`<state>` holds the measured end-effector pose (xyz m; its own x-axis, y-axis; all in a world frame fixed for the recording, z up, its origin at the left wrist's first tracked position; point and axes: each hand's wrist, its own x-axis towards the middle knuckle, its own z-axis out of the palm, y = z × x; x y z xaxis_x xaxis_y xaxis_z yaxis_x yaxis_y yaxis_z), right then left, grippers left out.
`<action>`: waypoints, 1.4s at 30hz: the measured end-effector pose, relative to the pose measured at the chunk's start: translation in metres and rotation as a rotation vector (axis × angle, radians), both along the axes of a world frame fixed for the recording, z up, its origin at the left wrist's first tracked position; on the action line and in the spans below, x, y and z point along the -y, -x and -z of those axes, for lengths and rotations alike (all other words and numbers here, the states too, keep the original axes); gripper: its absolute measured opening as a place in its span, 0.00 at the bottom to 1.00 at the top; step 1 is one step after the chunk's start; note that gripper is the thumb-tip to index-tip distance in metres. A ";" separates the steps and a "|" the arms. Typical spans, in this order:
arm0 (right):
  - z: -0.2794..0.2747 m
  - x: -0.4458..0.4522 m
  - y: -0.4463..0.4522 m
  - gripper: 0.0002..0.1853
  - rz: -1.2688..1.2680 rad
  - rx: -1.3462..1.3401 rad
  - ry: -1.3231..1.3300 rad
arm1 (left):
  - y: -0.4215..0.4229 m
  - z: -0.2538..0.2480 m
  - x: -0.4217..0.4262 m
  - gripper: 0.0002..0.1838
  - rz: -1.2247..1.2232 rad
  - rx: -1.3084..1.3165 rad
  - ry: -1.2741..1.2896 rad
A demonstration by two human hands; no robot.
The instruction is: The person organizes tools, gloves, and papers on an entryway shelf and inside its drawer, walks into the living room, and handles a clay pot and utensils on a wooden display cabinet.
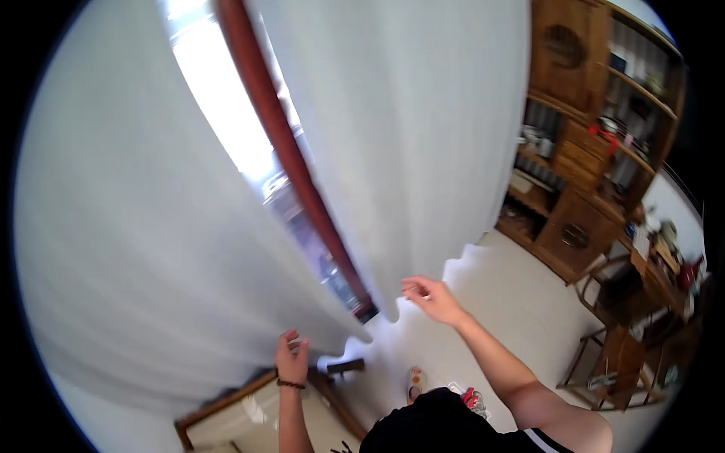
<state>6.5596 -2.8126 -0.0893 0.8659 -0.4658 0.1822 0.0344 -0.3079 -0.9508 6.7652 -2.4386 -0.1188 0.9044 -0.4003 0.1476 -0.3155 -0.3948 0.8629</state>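
Two long pale curtains hang with a gap between them, the left curtain (151, 211) and the right curtain (400, 136). A red-brown window frame (291, 158) and bright daylight show through the gap. My left hand (291, 358), with a dark beaded bracelet at the wrist, is raised in front of the left curtain's lower part, fingers apart and holding nothing. My right hand (433, 297) is near the lower edge of the right curtain, its fingers loosely bent and apart with nothing between them.
A wooden cabinet (578, 155) with shelves stands at the right. Below it are wooden chairs (621, 362) beside a cluttered desk (664, 260). A wood-framed piece of furniture (219, 408) is at the lower left. A red and white object (473, 400) lies on the pale floor (506, 294).
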 end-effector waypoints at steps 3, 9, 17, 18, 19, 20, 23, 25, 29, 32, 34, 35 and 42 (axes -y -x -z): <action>-0.022 0.039 0.021 0.19 0.074 0.048 0.061 | -0.013 -0.046 0.098 0.30 0.167 -0.051 0.033; -0.011 0.101 0.087 0.19 0.258 0.050 0.042 | -0.078 -0.023 0.269 0.52 0.145 0.045 0.034; -0.005 0.170 0.108 0.19 0.377 0.027 0.005 | -0.173 -0.013 0.406 0.48 0.006 0.167 0.213; -0.013 0.179 0.104 0.19 0.377 0.030 -0.008 | -0.175 -0.010 0.403 0.45 -0.039 0.156 0.190; -0.017 0.194 0.102 0.19 0.394 0.027 -0.005 | -0.177 -0.017 0.394 0.43 -0.085 0.146 0.168; -0.019 0.209 0.098 0.19 0.368 0.002 -0.018 | -0.172 -0.029 0.386 0.42 -0.183 0.172 0.162; -0.031 0.261 0.091 0.19 0.374 -0.019 -0.007 | -0.151 -0.055 0.376 0.24 -0.497 0.269 0.327; -0.032 0.294 0.087 0.19 0.408 -0.032 0.013 | -0.113 -0.108 0.382 0.51 -0.513 0.837 0.306; -0.038 0.349 0.096 0.18 0.480 -0.042 0.022 | -0.081 -0.143 0.465 0.32 -0.210 1.248 0.550; -0.047 0.376 0.126 0.18 0.559 -0.059 0.019 | -0.027 -0.147 0.567 0.24 0.310 0.944 0.433; -0.047 0.391 0.152 0.18 0.621 -0.033 0.026 | -0.035 -0.119 0.624 0.42 0.738 0.822 -0.056; -0.044 0.399 0.171 0.18 0.677 -0.015 0.015 | -0.019 -0.104 0.660 0.31 0.820 0.673 0.102; -0.026 0.471 0.300 0.17 0.963 0.007 -0.046 | 0.131 -0.097 0.845 0.12 1.295 0.322 0.068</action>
